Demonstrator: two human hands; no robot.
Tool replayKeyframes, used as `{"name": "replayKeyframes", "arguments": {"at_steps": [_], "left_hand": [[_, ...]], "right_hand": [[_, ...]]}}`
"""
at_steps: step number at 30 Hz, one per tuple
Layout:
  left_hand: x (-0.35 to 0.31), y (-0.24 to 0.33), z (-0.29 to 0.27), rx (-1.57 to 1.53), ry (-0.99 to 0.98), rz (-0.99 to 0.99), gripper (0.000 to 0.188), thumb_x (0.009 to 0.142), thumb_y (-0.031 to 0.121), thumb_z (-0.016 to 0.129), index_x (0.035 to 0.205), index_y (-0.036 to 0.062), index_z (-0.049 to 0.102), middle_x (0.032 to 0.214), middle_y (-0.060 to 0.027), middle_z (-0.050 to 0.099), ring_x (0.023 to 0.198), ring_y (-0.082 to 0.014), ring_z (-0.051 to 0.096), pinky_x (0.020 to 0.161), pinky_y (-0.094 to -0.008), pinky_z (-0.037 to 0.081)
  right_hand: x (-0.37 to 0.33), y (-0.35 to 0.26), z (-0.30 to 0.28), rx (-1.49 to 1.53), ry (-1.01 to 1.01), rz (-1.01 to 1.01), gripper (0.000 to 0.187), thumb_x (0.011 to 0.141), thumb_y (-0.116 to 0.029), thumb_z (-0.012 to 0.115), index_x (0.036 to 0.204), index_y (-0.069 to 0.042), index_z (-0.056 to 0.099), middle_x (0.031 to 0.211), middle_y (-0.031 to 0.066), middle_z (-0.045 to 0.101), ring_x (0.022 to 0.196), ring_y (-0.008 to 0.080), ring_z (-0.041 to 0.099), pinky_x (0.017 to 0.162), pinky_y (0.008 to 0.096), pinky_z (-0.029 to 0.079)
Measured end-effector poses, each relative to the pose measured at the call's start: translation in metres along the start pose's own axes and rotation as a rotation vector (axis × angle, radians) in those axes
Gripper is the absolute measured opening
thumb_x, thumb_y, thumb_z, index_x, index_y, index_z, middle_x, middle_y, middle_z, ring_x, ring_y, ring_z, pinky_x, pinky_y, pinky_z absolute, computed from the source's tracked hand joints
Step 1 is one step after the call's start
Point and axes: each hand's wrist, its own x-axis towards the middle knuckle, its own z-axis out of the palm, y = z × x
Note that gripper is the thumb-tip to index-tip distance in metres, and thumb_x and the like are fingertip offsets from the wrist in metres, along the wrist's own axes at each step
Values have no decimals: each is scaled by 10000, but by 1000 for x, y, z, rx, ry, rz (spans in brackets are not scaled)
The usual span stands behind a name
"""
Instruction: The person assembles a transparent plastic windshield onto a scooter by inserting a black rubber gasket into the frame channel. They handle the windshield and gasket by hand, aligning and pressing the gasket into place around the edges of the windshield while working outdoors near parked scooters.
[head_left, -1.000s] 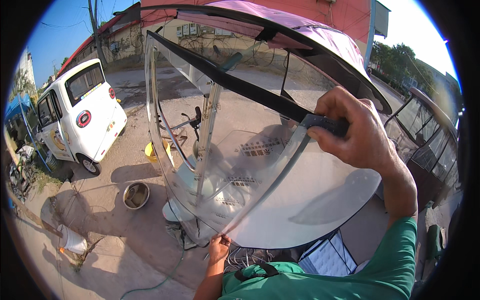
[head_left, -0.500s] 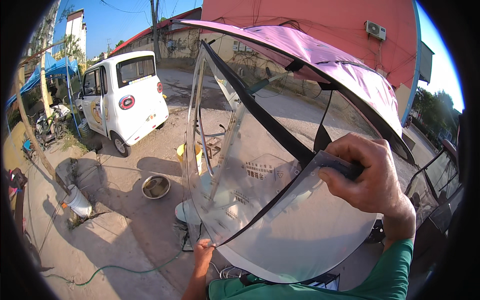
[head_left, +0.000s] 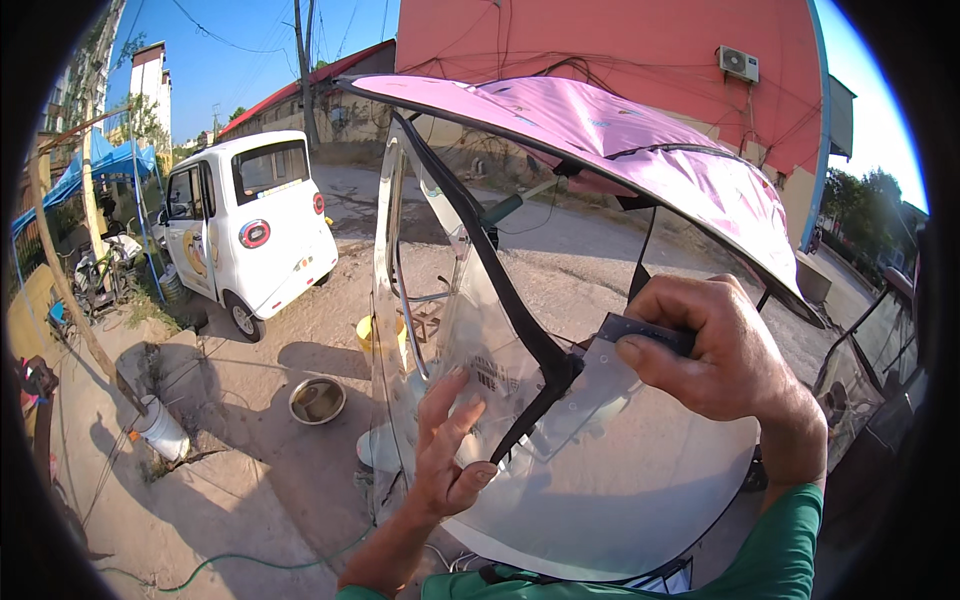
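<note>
My right hand (head_left: 705,345), at right of centre, is closed around a flat dark piece (head_left: 640,333) with small holes. A translucent grey strip (head_left: 580,400) runs from it down to the left. At lower centre my left hand (head_left: 447,455) has its fingers stretched up and apart against a large clear plastic sheet (head_left: 620,500). Its thumb meets the lower end of a black edge band (head_left: 525,420). That band comes down from upper left and bends sharply near the middle of the sheet. Whether the left fingers lie before or behind the plastic I cannot tell.
A pink canopy (head_left: 600,110) arches over the clear sheet. On the ground at left stand a metal basin (head_left: 317,402), a white bucket (head_left: 160,430) and a yellow bucket (head_left: 375,335). A small white car (head_left: 250,215) is parked behind. A green hose (head_left: 250,560) crosses the pavement.
My left hand has risen from the sheet's lower edge and spread its fingers over the plastic. The black band now bends more sharply. My right hand keeps its hold, slightly shifted left.
</note>
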Motion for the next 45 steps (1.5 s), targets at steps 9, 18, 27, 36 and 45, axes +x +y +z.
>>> {"name": "replayKeyframes", "arguments": {"at_steps": [9, 18, 27, 36, 45], "left_hand": [[44, 26, 7, 225, -73, 147, 614, 953, 467, 709, 1399, 59, 603, 1516, -284, 449, 1396, -473, 439, 1144, -551, 356], [55, 28, 33, 350, 10, 206, 532, 956, 384, 710, 1382, 74, 637, 1499, -263, 468, 1355, -471, 481, 1126, -543, 372], [56, 25, 47, 354, 49, 218, 518, 954, 358, 694, 1385, 76, 639, 1484, -266, 478, 1353, -470, 476, 1127, -542, 363], [55, 26, 49, 348, 69, 215, 504, 991, 372, 643, 1392, 67, 633, 1483, -277, 472, 1356, -472, 469, 1128, -554, 355], [53, 20, 58, 351, 115, 225, 500, 1008, 384, 614, 1382, 53, 639, 1481, -293, 470, 1341, -489, 476, 1122, -555, 355]], "right_hand": [[-3, -4, 3, -153, 78, -131, 157, 851, -124, 736, 930, -3, 674, 709, 132, 679, 620, 274, 672, 611, 362, 535], [-1, 7, -1, 10, 9, -46, 198, 867, -156, 656, 971, 12, 664, 679, 87, 624, 570, 166, 594, 566, 322, 476], [0, 15, -3, 60, -41, -3, 309, 797, -239, 688, 972, 16, 686, 707, 68, 626, 585, 150, 577, 571, 314, 472], [3, 15, 4, 43, -52, 0, 307, 732, -144, 789, 981, 15, 708, 781, 80, 680, 651, 125, 650, 625, 300, 539], [6, 15, 5, 1, -92, 10, 286, 765, -145, 815, 988, 5, 719, 773, 76, 675, 642, 127, 658, 595, 281, 517]]}}
